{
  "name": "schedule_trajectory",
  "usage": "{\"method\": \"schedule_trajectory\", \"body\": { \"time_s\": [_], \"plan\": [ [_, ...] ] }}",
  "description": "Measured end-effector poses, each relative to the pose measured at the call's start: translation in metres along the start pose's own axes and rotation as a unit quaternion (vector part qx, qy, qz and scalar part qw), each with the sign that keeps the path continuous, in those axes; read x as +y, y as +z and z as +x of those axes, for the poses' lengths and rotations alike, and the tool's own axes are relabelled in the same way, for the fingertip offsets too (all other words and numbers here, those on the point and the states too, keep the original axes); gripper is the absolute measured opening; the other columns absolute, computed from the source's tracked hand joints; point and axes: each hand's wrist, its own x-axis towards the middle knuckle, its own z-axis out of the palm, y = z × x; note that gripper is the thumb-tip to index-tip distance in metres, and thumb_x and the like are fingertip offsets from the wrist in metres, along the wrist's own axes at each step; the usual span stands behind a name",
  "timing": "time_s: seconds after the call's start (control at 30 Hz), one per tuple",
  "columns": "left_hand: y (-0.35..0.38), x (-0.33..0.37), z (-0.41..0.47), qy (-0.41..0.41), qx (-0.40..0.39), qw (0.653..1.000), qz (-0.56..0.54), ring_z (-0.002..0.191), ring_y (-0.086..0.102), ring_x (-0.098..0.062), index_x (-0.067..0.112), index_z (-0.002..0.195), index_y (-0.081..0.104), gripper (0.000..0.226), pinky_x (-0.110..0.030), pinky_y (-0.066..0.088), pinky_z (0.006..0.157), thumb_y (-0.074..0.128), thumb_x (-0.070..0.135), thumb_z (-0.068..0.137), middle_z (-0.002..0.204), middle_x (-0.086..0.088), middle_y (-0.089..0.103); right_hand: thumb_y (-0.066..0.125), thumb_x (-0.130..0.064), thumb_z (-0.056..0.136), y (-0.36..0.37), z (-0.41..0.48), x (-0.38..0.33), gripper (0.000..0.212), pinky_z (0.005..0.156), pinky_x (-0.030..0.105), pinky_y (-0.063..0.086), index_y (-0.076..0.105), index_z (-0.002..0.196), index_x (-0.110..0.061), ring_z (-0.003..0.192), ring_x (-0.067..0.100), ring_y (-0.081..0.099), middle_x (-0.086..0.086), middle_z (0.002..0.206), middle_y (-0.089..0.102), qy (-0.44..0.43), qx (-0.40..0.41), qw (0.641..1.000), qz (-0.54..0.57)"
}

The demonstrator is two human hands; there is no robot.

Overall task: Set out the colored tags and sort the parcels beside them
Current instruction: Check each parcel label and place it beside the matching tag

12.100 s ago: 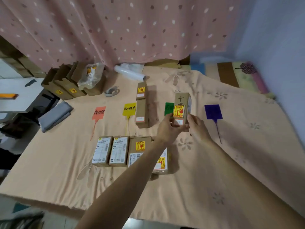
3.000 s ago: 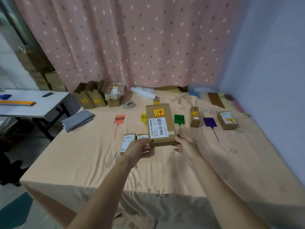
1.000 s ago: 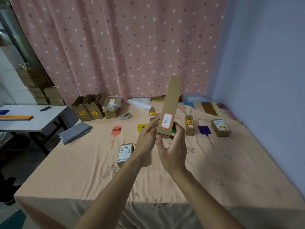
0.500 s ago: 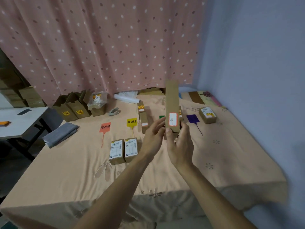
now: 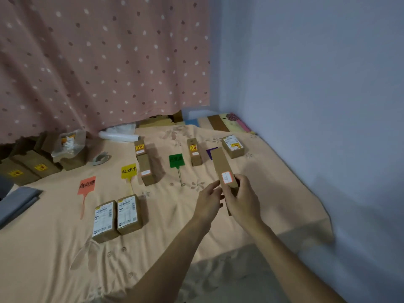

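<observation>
Over table (image 5: 166,217), R hand (image 5: 243,201) grips parcel (image 5: 220,165).

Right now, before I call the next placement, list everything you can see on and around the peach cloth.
Tags: four; orange tag, yellow tag, green tag, purple tag; in a row, purple partly hidden.
Front parcels: two, brown, white labels; side by side, front left.
Placed parcels: four, brown; two right of yellow, one right of green, one right of purple.
Long parcel: one, brown; held up before the purple tag.
Cartons: several, brown; rear left.
Plastic bag: one, clear; among the cartons.
Tape roll: one, grey; beside the cartons.
Folded cloth: one, grey; left edge.
Hands: left hand, right hand; both hold the long parcel.
</observation>
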Motion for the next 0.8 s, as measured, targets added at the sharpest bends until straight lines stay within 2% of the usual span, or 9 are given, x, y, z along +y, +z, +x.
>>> {"method": "schedule_trajectory", "body": {
  "time_s": [0.13,0.2,0.27,0.37,0.47,0.57,0.63,0.73,0.8],
  "plan": [
    [0.052,-0.003,0.041,-0.023,0.001,1.0,0.002,0.104,0.073,-0.015,0.031,0.131,0.067,0.034,-0.041,0.057,0.098,0.046,0.023,0.104,0.109,0.006,0.078,0.059,-0.046,0.098,-0.015,0.047,0.056,0.041,0.086,0.038,0.06,0.049,0.134,-0.028,0.106,0.013,0.068,-0.01,0.124,0.065,0.039,-0.043,0.998,0.025],
    [0.078,-0.002,0.065,-0.034,0.005,0.999,0.006,0.104,0.069,-0.01,0.037,0.127,0.066,0.032,-0.03,0.055,0.088,0.045,0.026,0.105,0.109,0.01,0.075,0.058,-0.041,0.101,-0.025,0.074,0.081,0.041,0.092,0.04,0.06,0.05,0.139,-0.028,0.109,0.012,0.067,-0.011,0.124,0.065,0.067,-0.08,0.993,0.057],
    [0.101,-0.007,0.092,-0.047,0.014,0.999,0.012,0.105,0.067,-0.008,0.034,0.129,0.065,0.031,-0.023,0.052,0.082,0.045,0.027,0.106,0.111,0.01,0.073,0.056,-0.034,0.103,-0.032,0.099,0.105,0.039,0.095,0.037,0.058,0.05,0.14,-0.028,0.111,0.012,0.065,-0.014,0.121,0.064,0.093,-0.115,0.986,0.081],
    [0.133,-0.021,0.133,-0.086,0.025,0.996,0.02,0.11,0.066,-0.019,0.029,0.131,0.065,0.033,-0.035,0.053,0.089,0.044,0.031,0.106,0.116,0.004,0.072,0.056,-0.032,0.102,-0.04,0.133,0.141,0.037,0.093,0.033,0.055,0.053,0.139,-0.029,0.109,0.011,0.065,-0.019,0.113,0.062,0.127,-0.155,0.976,0.082],
    [0.156,-0.031,0.16,-0.108,0.033,0.994,0.002,0.108,0.064,-0.019,0.039,0.115,0.066,0.021,-0.033,0.049,0.088,0.048,0.036,0.104,0.112,0.004,0.071,0.056,-0.033,0.102,-0.04,0.164,0.171,0.036,0.094,0.034,0.056,0.055,0.138,-0.03,0.111,0.013,0.066,-0.013,0.119,0.064,0.139,-0.188,0.969,0.082],
    [0.168,-0.035,0.186,-0.114,0.035,0.993,-0.016,0.108,0.063,-0.009,0.038,0.129,0.065,0.03,-0.03,0.048,0.093,0.056,0.036,0.101,0.117,0.008,0.07,0.056,-0.03,0.101,-0.038,0.193,0.188,0.038,0.093,0.033,0.056,0.056,0.139,-0.028,0.115,0.016,0.065,-0.006,0.126,0.065,0.154,-0.206,0.962,0.096],
    [0.173,-0.034,0.201,-0.115,0.03,0.993,-0.019,0.101,0.063,-0.001,0.042,0.125,0.064,0.028,-0.025,0.049,0.085,0.061,0.034,0.099,0.109,0.015,0.069,0.055,-0.026,0.102,-0.033,0.208,0.198,0.041,0.094,0.033,0.055,0.054,0.143,-0.026,0.118,0.017,0.063,-0.004,0.13,0.064,0.16,-0.218,0.957,0.102],
    [0.176,-0.028,0.221,-0.115,0.028,0.993,-0.017,0.09,0.06,0.004,0.048,0.107,0.058,0.019,-0.017,0.048,0.072,0.062,0.031,0.099,0.1,0.019,0.065,0.055,-0.028,0.102,-0.02,0.23,0.212,0.044,0.094,0.031,0.054,0.051,0.146,-0.026,0.122,0.018,0.061,-0.003,0.131,0.062,0.15,-0.226,0.958,0.097],
    [0.176,-0.027,0.233,-0.121,0.021,0.992,-0.011,0.089,0.058,0.004,0.05,0.105,0.056,0.017,-0.017,0.047,0.07,0.062,0.035,0.099,0.101,0.019,0.063,0.053,-0.023,0.102,-0.01,0.242,0.219,0.04,0.097,0.041,0.055,0.053,0.142,-0.024,0.119,0.025,0.063,0.001,0.127,0.064,0.166,-0.233,0.954,0.085]
  ]
}}
